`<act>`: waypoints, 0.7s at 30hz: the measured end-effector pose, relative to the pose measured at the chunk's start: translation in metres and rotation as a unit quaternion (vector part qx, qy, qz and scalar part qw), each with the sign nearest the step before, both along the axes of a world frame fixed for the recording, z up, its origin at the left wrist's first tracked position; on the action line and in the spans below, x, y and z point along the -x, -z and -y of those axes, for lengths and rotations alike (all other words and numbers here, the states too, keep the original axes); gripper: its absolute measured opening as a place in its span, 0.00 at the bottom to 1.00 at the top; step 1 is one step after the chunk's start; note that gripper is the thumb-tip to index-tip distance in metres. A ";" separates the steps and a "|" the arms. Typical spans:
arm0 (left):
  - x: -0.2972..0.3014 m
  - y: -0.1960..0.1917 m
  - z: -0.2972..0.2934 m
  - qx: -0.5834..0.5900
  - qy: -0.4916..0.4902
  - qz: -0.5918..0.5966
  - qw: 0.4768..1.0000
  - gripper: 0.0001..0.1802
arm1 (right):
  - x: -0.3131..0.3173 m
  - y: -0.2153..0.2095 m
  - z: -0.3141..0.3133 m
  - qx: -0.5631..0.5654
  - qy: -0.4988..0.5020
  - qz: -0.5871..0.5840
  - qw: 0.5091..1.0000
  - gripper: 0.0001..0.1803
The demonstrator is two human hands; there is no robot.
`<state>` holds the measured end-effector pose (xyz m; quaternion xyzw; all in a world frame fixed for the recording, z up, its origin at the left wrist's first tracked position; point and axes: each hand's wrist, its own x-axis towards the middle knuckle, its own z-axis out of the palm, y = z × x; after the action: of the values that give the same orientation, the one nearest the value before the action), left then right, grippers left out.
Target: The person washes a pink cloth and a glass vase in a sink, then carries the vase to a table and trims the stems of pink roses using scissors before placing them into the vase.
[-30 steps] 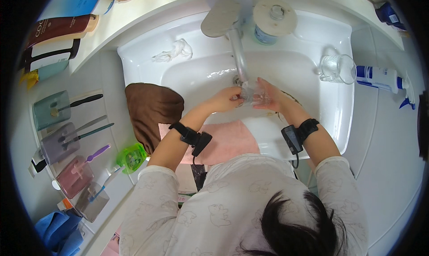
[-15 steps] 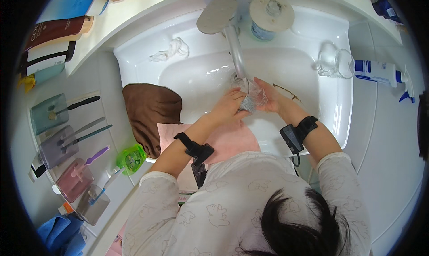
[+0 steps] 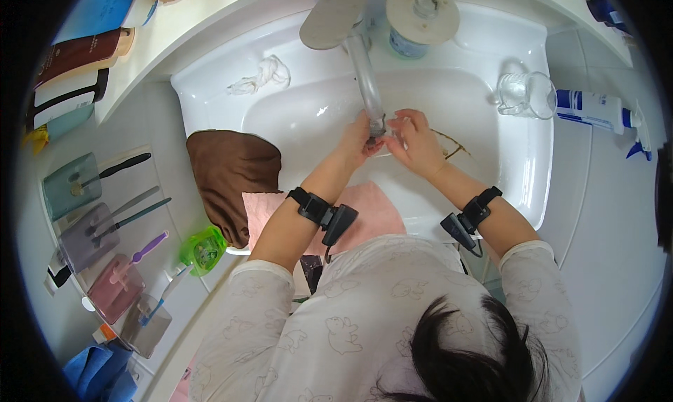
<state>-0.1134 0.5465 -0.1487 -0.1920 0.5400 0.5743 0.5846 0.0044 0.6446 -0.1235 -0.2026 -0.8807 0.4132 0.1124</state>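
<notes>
Both hands are at the mouth of the grey faucet (image 3: 363, 72), over the basin of the white sink (image 3: 308, 114). My left hand (image 3: 356, 141) is against the left of the spout tip with its fingers curled in. A small dark, shiny patch shows by its fingertips, too unclear to name. To the right of the spout is my right hand (image 3: 417, 146), its fingers bent and apart, with nothing visible in it. A black strapped device (image 3: 326, 216) is on my left forearm, and another black device (image 3: 468, 220) is on my right.
A brown cloth (image 3: 235, 171) and a pink cloth (image 3: 371, 209) lie over the sink's front left. A glass mug (image 3: 526, 95) is on the right rim, a lidded jar (image 3: 410, 44) behind the faucet, a crumpled white cloth (image 3: 263, 77) at back left. A green bottle (image 3: 203, 251) stands left.
The clear, shiny mass and grey patch between my hands no longer show. My right hand has lifted slightly and bent its fingers; my left hand has moved up beside the spout.
</notes>
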 end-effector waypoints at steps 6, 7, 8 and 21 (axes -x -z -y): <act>-0.023 -0.026 0.007 0.031 0.268 -0.343 0.900 0.18 | 0.017 -0.003 -0.008 0.605 0.301 0.165 0.719 0.17; -0.026 -0.030 0.014 -0.005 0.339 -0.430 0.837 0.19 | 0.017 -0.002 -0.011 0.666 0.295 0.192 0.658 0.18; -0.026 -0.031 0.020 -0.063 0.399 -0.519 0.753 0.20 | 0.016 -0.002 -0.014 0.732 0.257 0.199 0.599 0.18; -0.011 -0.024 0.015 0.005 0.241 -0.323 0.915 0.15 | 0.018 0.024 -0.008 0.609 0.317 0.179 0.705 0.16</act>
<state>-0.1020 0.5312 -0.1250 0.1369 0.7321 0.4436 0.4984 -0.0139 0.6523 -0.1471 -0.5640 -0.3247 0.7560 -0.0709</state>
